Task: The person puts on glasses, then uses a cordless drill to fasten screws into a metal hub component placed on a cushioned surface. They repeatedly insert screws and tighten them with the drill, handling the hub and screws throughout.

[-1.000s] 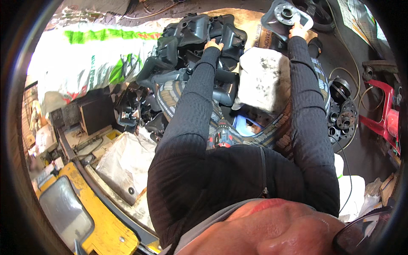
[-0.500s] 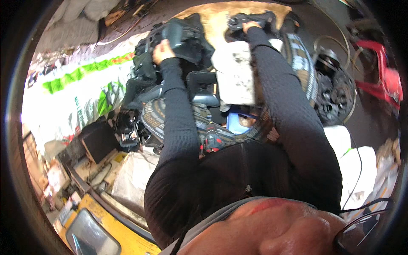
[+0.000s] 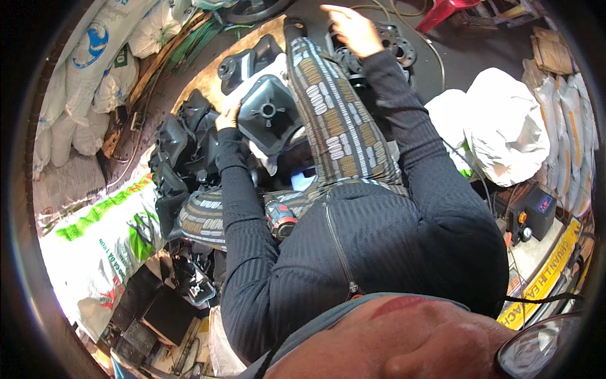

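A square black moulded plastic part with a round hub and short ribs lies on a white sheet in front of me. My left hand is closed on its left edge. Just beyond it is another black plastic part with a round boss. My right hand is stretched out past my right leg, fingers extended and apart, with nothing visible in it. It is above the near left side of several round black parts with holes.
A pile of black plastic parts lies to my left beside a white and green sack. A cordless drill rests by my lap. White bags stand at right, and a red plastic stool is at the far right.
The view has swung to the right. My right hand has left a black part and reached over to the round parts. My left hand has gone from the pile to the square part.
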A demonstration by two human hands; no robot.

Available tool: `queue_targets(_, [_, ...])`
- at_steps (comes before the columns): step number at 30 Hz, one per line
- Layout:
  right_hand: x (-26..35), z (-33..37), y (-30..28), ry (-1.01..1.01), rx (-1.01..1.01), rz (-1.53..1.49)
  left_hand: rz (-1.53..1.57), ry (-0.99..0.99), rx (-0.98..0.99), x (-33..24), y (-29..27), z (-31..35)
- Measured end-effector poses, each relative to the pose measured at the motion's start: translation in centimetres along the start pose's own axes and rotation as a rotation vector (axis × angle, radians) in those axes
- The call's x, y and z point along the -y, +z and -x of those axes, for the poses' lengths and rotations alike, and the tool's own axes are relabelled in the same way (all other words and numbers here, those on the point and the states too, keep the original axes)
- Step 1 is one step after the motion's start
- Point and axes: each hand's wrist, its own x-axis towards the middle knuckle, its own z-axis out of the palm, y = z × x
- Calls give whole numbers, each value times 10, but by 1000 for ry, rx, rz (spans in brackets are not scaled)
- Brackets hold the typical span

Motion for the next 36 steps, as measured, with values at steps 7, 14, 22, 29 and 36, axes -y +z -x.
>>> queue_targets(7, [-55,109,-115,655,128,499,-601,220,-281,-34,6,1])
queue_targets(14, [-75,119,-83,561,352,806,-328,217,-266,-25,-12,46])
queue_targets(22, [-98,135,-72,379,261,949,-273,278,-335,-49,-30,74])
queue_targets(29, [-33,85,-90,156,5,818,-454,-182,-331,32,-8,47])
queue_targets(36, [88,52,-22,-30,248,305,44,-396,-4,80,25,83])
